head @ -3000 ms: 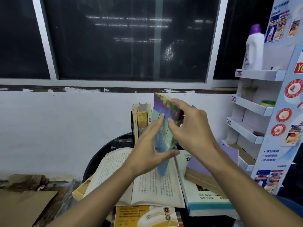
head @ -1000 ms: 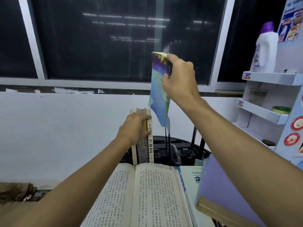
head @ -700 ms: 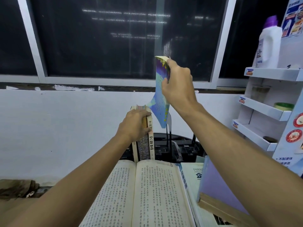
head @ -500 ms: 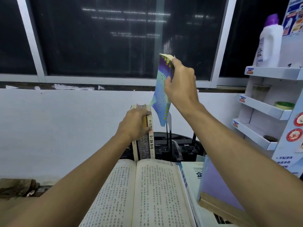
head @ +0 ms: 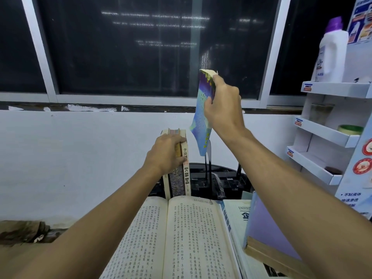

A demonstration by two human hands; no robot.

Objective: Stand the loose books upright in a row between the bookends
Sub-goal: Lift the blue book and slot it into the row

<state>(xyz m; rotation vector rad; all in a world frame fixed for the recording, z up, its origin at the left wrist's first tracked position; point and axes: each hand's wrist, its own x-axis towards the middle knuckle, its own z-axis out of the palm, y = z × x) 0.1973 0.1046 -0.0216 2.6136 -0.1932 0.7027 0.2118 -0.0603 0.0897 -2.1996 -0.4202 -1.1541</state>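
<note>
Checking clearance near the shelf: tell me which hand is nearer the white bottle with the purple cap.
Right. The right hand, holding the blue book, is left of and below the white bottle; the left hand is lower and farther left, gripping the upright books.

Open book (head: pixel 181 238): lower pages cut off by bottom edge. Left hand (head: pixel 167 156) covers upper spines of upright books (head: pixel 181 182); titles there unreadable. Right hand (head: pixel 223 109) hides far side of blue paperback (head: pixel 201 121). Black bookend (head: pixel 209 154): top behind paperback's lower corner. White book (head: pixel 239 216): title cut short by purple book (head: pixel 265 224), itself partly under right forearm (head: pixel 291 188). Display shelf (head: pixel 330 133) clipped at right edge.
</note>
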